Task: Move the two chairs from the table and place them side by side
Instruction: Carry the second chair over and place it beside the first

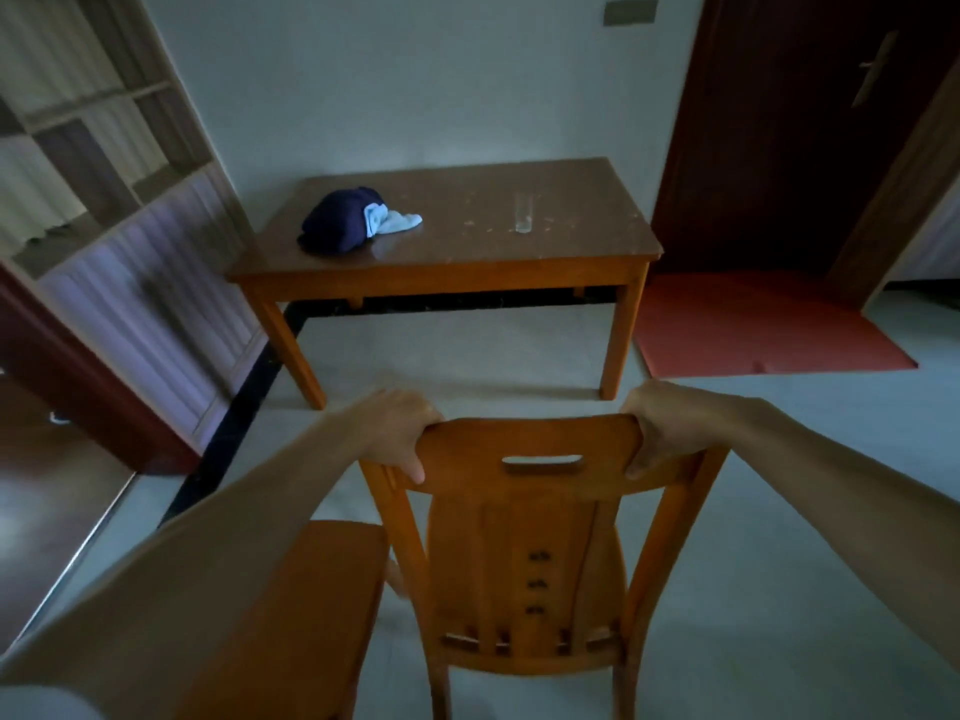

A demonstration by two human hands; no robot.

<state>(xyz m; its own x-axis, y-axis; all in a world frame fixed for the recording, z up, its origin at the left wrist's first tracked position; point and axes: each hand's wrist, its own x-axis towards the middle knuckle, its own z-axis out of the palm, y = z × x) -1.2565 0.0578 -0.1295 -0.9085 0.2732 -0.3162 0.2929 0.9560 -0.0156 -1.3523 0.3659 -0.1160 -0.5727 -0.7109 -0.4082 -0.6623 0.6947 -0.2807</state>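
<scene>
Away from the brown wooden table, the left hand and right hand grip the orange wooden slatted chair by its top, beside another orange wooden chair seat, so the job looks nearly done.

- left hand out ahead, arm straight, fingers curled down over a top corner, palm down
- right hand level with it, fingers wrapped round the opposite corner, forearm bare
</scene>
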